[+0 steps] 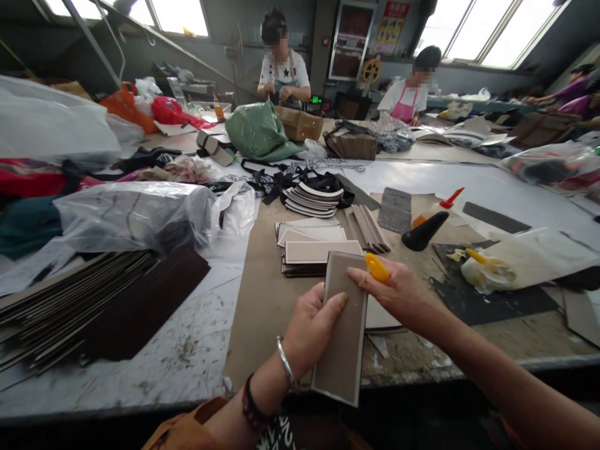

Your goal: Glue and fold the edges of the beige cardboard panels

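Orange-brown cloth (187, 431) bunches around the left forearm at the lower edge. Just beyond, the left hand (309, 325) grips a flat grey-brown rectangular panel with a pale rim (341, 344), thumb across its face, its lower end over the near table edge. The right hand (400, 290) is closed around a rounded yellow plastic piece (376, 267), mostly hidden, while its thumb touches the panel's upper right. The panel looks light, fairly stiff and matt, so unlikely to slip; its long edges seem the safest hold, as corners might crease. Behind it, a stack of pale rectangular panels (323, 251) sits on a brown paper-like sheet (262, 300) over a scuffed white tabletop (201, 325). Across the table are a co-worker in a star-printed white top (284, 72) and another in a pink apron (404, 103), near bright windows (506, 31)
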The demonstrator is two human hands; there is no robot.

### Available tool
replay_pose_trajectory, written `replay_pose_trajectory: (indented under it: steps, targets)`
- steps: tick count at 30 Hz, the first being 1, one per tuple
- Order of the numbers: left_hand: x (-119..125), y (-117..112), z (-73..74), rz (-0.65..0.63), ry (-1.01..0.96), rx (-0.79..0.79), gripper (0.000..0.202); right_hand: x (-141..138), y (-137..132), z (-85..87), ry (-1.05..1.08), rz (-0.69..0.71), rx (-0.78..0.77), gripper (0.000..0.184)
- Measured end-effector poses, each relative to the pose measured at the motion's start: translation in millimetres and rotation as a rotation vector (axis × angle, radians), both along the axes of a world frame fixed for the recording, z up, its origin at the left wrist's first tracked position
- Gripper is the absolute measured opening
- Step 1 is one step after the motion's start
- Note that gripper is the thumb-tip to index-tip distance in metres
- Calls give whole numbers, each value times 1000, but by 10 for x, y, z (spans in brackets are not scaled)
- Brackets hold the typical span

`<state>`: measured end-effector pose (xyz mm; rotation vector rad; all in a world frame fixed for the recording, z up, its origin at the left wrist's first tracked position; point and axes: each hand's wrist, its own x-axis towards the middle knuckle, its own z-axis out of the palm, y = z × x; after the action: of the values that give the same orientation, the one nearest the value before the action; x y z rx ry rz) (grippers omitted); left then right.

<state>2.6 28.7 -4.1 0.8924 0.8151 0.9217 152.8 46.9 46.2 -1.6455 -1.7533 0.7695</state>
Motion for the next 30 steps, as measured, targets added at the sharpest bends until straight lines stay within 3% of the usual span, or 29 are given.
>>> replay_pose_trajectory:
  steps: [5, 9, 12, 16, 21, 24, 28, 30]
  targets:
    - [14, 96, 36, 187, -133, 2, 25, -11, -86, -107, 151, 49, -142, 36]
    - [4, 173, 118, 322, -230, 22, 19, -75, -356, -194, 224, 267, -423, 32]
    - [-2, 176, 196, 340, -303, -34, 11, -126, -542, -269, 381, 275, -574, 37]
    - [3, 137, 266, 337, -364, -139, 12, -154, -643, -328, 517, 150, -527, 40]
    - [21, 81, 235, 346, -384, -298, 21, -135, -657, -339, 677, 161, -535, 37]
    - [25, 46, 187, 330, -432, -311, 21, -104, -657, -366, 642, 174, -566, 36]
    - [31, 13, 140, 205, -437, -342, 19, -81, -652, -415, 531, 164, -546, 38]
    - [37, 14, 131, 223, -411, -324, 16, -74, -657, -430, 522, 145, -538, 37]
